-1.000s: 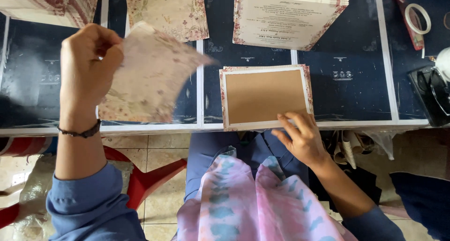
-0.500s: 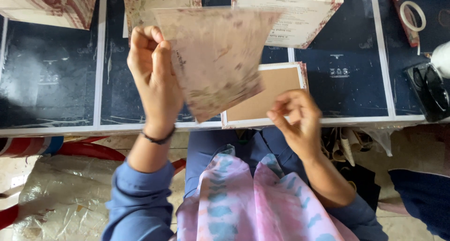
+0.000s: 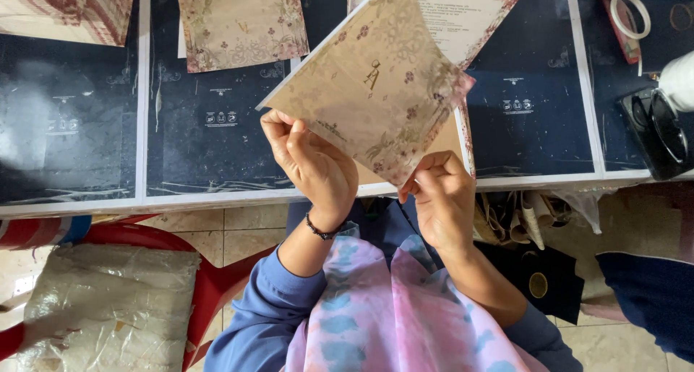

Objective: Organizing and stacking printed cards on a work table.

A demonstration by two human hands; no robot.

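Both hands now hold the beige floral-patterned square card cover (image 3: 376, 90) up in front of the person, tilted like a diamond above the near edge of the dark blue tabletop (image 3: 94, 126). The left hand (image 3: 314, 166) has its fingers (image 3: 285, 126) closed on the cover's lower left edge. The right hand (image 3: 441, 198) pinches the bottom corner, fingertips (image 3: 419, 180) pressed together on the paper.

A second ago only the left hand carried this cover, out to the left, while the right hand rested at the front edge of the brown card panel with a white border (image 3: 452, 137) lying on the tabletop. Since then the cover has swung across to the middle and the right hand has come up off the panel to meet it. The cover now hides most of that panel; only a strip shows behind its lower right edge. That suggests the cover is being lined up over the panel, though whether the two touch is hard to tell from above.

Further back lie a matching floral sheet (image 3: 242, 25) and a stack of printed white cards (image 3: 473, 10). At the far right are a roll of clear tape (image 3: 629, 14) and a black device (image 3: 654, 130).
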